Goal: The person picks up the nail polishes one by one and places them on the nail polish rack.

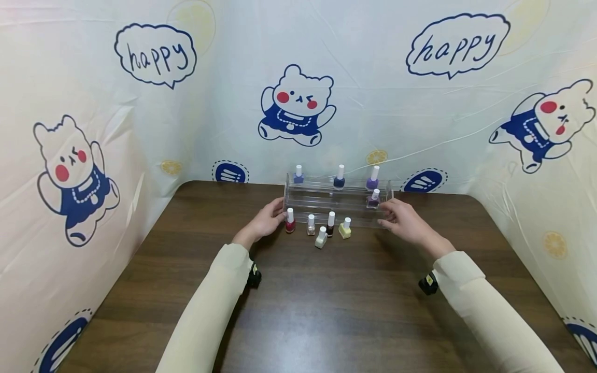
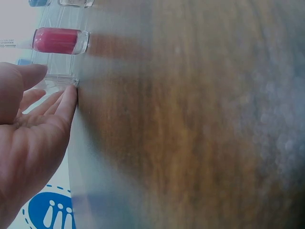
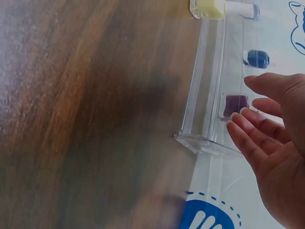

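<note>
A clear stepped display rack stands at the back of the table. My left hand is at its left end; in the left wrist view the extended fingertips meet the rack's lower corner, near a red nail polish bottle. At the right end is my right hand, thumb and fingers apart. Its fingertips overlap a dark purple nail polish bottle on a lower step. On the top step stand a light blue bottle, a navy bottle and a purple bottle.
Along the rack's front are a clear bottle, a dark bottle and a yellow bottle. A pale bottle sits nearer on the brown wooden table. A printed curtain hangs behind and at both sides.
</note>
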Motion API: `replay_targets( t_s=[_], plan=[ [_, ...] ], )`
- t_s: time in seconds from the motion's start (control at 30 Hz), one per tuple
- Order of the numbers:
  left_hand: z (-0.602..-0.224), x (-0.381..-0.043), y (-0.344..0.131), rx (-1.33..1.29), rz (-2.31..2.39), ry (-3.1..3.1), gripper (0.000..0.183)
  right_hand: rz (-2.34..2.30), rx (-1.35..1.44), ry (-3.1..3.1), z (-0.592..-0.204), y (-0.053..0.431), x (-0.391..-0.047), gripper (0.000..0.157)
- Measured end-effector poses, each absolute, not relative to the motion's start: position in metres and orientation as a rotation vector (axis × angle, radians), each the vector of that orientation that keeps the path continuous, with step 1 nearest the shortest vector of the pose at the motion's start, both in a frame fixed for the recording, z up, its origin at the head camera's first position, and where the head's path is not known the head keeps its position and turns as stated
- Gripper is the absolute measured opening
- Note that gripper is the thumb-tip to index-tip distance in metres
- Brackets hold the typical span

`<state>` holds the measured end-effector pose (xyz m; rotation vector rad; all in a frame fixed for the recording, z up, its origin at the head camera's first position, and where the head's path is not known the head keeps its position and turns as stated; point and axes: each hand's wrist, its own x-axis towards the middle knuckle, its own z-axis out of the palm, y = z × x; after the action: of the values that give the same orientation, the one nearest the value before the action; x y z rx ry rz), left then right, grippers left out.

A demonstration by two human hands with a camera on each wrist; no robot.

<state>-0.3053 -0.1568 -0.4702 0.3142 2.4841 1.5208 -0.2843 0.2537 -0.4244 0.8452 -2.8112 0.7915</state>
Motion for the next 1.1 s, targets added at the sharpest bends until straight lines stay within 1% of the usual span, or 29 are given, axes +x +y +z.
replay_targets(
  t_s=[0.37, 0.7, 1.1],
  plan=[
    [-0.470, -0.303, -0.157, 0.283, 1.511, 2.486, 0.057, 0.811, 0.873, -2.814, -0.426, 0.243, -0.280, 0.033],
    [-0.470, -0.302, -0.156, 0.291, 1.516, 2.495, 0.057, 0.854, 0.916, -2.849, -0.431, 0.237, -0.279, 0.039],
    [-0.469, -0.302, -0.155, 0.287, 1.509, 2.491, 0.057, 0.868, 0.946, -2.865, -0.430, 0.225, -0.277, 0.040]
  ],
)
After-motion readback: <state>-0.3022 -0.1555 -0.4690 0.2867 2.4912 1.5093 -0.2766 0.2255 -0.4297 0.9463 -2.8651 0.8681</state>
